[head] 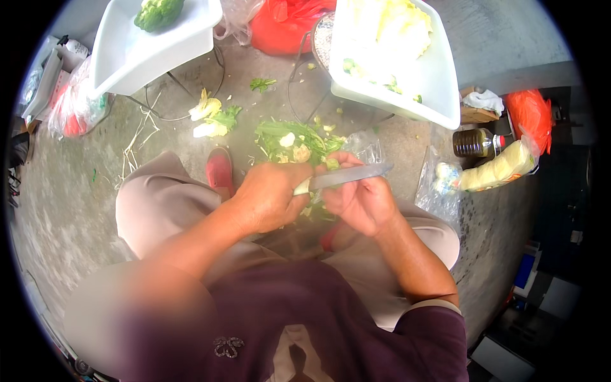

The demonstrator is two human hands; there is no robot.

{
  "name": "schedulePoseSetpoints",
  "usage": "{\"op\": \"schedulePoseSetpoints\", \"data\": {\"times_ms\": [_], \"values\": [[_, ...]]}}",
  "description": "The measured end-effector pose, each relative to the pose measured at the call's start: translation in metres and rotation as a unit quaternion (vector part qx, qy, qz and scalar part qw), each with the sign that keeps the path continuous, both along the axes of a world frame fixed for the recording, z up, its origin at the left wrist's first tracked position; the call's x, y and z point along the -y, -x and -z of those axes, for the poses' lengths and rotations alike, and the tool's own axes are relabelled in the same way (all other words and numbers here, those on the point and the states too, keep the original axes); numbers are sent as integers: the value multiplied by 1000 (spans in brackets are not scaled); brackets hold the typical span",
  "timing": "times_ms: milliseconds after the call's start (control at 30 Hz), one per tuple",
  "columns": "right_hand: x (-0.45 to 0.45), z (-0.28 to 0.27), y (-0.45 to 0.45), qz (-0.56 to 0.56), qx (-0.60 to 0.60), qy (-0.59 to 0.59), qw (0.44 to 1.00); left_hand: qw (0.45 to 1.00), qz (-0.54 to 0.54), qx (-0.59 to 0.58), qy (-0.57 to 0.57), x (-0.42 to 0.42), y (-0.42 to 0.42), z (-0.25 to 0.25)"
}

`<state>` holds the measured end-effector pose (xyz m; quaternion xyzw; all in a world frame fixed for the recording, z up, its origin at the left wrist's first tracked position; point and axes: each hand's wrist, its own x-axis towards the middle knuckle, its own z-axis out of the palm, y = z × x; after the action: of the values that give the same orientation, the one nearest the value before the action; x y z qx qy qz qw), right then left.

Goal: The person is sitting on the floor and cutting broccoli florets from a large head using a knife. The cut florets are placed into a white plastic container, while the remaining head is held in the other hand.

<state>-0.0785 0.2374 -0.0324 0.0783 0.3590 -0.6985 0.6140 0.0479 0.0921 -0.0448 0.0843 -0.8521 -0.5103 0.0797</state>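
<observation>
My left hand (274, 196) is closed around the pale handle (302, 186) of a kitchen knife. The knife blade (351, 175) points right and passes across the fingers and palm of my right hand (360, 203). At the fingertips of my right hand, just above the blade, is a small green vegetable piece (332, 164), perhaps a stem; part of it is hidden. On the floor beyond my hands lies a heap of green leaf trimmings (296, 136) with pale scraps among it.
A white plastic tub (157, 71) holds a broccoli head (159, 14). Another tub (441, 90) holds pale cabbage leaves (403, 28) and broccoli florets. Loose leaves (215, 119) lie on the concrete floor. To the right are a dark liquid bottle (473, 143) and a packaged roll (499, 167).
</observation>
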Motion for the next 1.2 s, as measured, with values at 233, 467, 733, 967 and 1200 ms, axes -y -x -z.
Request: {"op": "schedulePoseSetpoints", "data": {"times_ms": [233, 467, 733, 967, 1200], "values": [[-2, 0, 0, -43, 34, 5, 998, 997, -13, 70, -26, 6, -2, 12], [1, -10, -1, -36, -10, 12, 999, 984, -62, 81, -145, 6, -3, 14], [-1, -4, -1, 9, -265, -20, 964, 999, -36, -18, -33, -2, -3, 6], [2, -1, -7, 47, -327, -19, 944, 999, -6, 51, -7, -7, 2, -2], [4, -5, -6, 33, -261, -43, 964, 991, -43, 78, 97, -7, 0, 3]]}}
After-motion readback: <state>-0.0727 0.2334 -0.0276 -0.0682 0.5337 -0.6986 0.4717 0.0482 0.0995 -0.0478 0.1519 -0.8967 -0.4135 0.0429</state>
